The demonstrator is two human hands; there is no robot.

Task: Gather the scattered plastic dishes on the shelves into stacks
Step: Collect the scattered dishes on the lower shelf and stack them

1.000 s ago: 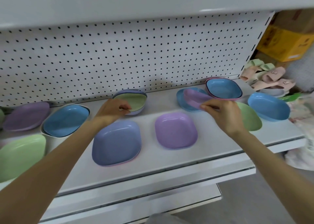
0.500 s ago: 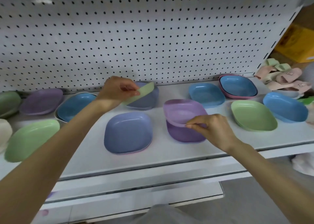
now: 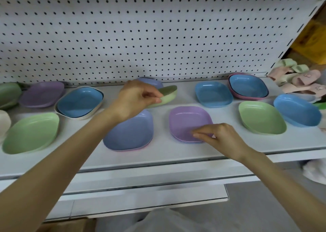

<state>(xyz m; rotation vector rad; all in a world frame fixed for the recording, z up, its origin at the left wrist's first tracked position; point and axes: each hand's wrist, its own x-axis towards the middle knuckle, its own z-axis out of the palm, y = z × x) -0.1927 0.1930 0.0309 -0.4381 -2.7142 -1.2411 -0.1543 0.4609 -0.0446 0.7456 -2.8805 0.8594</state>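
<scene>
Green dish (image 3: pixel 167 95), lilac stack (image 3: pixel 187 119) — both hands (image 3: pixel 134 99) (image 3: pixel 222 136) pinching rims.

One view only, head-worn, wide-angle; looks forward and down from above the shelf (image 3: pixel 176 154), close in, both hands on it; pegboard (image 3: pixel 158 29) faces the lens and fills 12 o'clock; left hand (image 3: pixel 135 101) comes in from 7 o'clock, right hand (image 3: pixel 224 138) from 5 o'clock; shelf's front edge runs across 6 o'clock, bowed by the lens; slippers (image 3: pixel 303 83) at 2 o'clock mark the frame's right limit.
</scene>
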